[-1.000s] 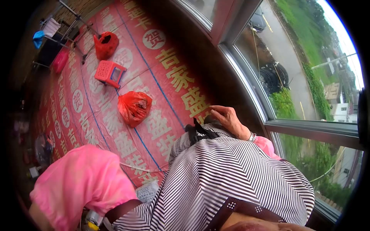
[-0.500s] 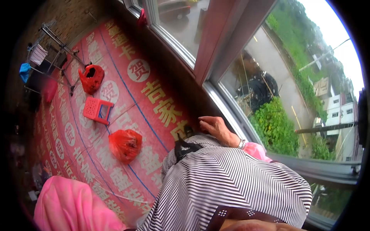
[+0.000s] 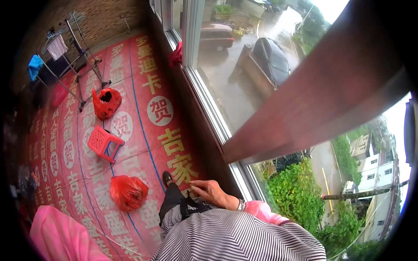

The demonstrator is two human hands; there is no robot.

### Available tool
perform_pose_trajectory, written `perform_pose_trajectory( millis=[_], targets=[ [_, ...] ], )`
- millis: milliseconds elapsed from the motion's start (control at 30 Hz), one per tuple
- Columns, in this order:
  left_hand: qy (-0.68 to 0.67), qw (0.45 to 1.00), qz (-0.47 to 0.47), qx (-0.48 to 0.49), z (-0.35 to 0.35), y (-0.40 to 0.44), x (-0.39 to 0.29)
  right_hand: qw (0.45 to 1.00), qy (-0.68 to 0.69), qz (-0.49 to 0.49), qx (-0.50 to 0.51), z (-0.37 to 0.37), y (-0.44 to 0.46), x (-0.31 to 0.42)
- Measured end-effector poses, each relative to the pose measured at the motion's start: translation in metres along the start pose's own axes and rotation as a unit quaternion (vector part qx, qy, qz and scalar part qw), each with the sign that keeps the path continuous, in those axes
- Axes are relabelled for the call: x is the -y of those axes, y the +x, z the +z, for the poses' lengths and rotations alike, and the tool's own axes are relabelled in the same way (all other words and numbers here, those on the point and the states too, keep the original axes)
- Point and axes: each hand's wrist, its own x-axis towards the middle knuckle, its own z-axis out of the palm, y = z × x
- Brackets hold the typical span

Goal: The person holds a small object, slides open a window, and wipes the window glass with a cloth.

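My right hand (image 3: 213,194), with a watch (image 3: 241,205) at the wrist, hangs beside my hip over a striped apron (image 3: 226,237). Its fingers are loosely bent and partly stretched out, and I see nothing held in them. A black strap (image 3: 189,206) of the apron lies just below the fingertips. Of my left arm only the pink sleeve (image 3: 65,237) shows at the lower left; the left hand is out of sight. A tied red plastic bag (image 3: 129,192) lies on the floor, with a red plastic stool (image 3: 105,143) and an open-topped red bag (image 3: 106,103) beyond it.
A red sheet with printed characters (image 3: 150,85) covers the floor. At the far left stands a metal rack (image 3: 89,63) with cloths. A window frame (image 3: 209,102) and a thick brown post (image 3: 305,104) run along my right. Outside are a car (image 3: 271,61) and green bushes (image 3: 296,191).
The view has shifted along the window; the post looms larger and the dark car has come into sight. My right hand sits lower and further left. A shoe now shows below the apron.
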Motion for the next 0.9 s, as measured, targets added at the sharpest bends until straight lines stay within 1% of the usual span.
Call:
perform_pose_trajectory(
  millis=[100, 233, 300, 367, 433, 500, 533, 567, 600, 633, 667, 700, 767, 800, 900],
  targets=[
    [-0.012, 1.0, 0.002, -0.006, 0.015, -0.026, 0.032, 0.996, 0.009, -0.038, -0.082, 0.0, 0.031, -0.01],
    [-0.024, 0.999, 0.02, -0.021, 0.029, -0.074, 0.081, 0.995, -0.02, 0.038, -0.088, -0.013, 0.084, -0.005],
    [-0.023, 0.999, 0.028, -0.024, 0.031, -0.101, 0.106, 0.99, -0.027, 0.012, -0.14, -0.01, 0.115, -0.002],
    [-0.034, 0.999, 0.03, -0.028, 0.029, -0.127, 0.136, 0.987, 0.04, 0.097, -0.123, -0.011, 0.141, 0.015],
    [-0.051, 0.998, 0.031, -0.034, 0.023, -0.15, 0.166, 0.987, 0.015, 0.036, -0.158, -0.008, 0.175, 0.032],
    [-0.088, 0.995, 0.031, -0.037, 0.016, -0.17, 0.2, 0.988, 0.051, 0.014, -0.142, -0.015, 0.21, 0.066],
    [-0.108, 0.993, 0.022, -0.042, 0.014, -0.178, 0.219, 0.991, 0.061, -0.026, -0.117, -0.012, 0.229, 0.049],
    [-0.112, 0.993, 0.016, -0.042, 0.009, -0.184, 0.23, 0.984, -0.097, -0.085, -0.126, -0.006, 0.234, 0.055],
    [-0.106, 0.993, 0.018, -0.04, 0.004, -0.192, 0.239, 0.94, -0.27, -0.16, -0.134, -0.02, 0.249, 0.063],
    [-0.094, 0.994, 0.025, -0.045, 0.003, -0.203, 0.248, 0.97, -0.146, -0.084, -0.176, -0.021, 0.264, 0.086],
    [-0.089, 0.994, 0.03, -0.051, 0.001, -0.215, 0.257, 0.972, -0.01, -0.021, -0.233, -0.023, 0.279, 0.108],
    [-0.088, 0.994, 0.031, -0.052, -0.001, -0.222, 0.265, 0.973, -0.032, 0.011, -0.228, -0.013, 0.288, 0.112],
    [-0.088, 0.994, 0.035, -0.046, 0.003, -0.229, 0.269, 0.974, 0.05, 0.065, -0.213, -0.015, 0.289, 0.106],
    [-0.083, 0.995, 0.036, -0.045, 0.005, -0.235, 0.275, 0.973, -0.005, 0.018, -0.228, -0.016, 0.297, 0.093],
    [-0.066, 0.996, 0.039, -0.051, 0.01, -0.253, 0.295, 0.968, 0.011, 0.049, -0.245, -0.029, 0.329, 0.094]
  ],
)
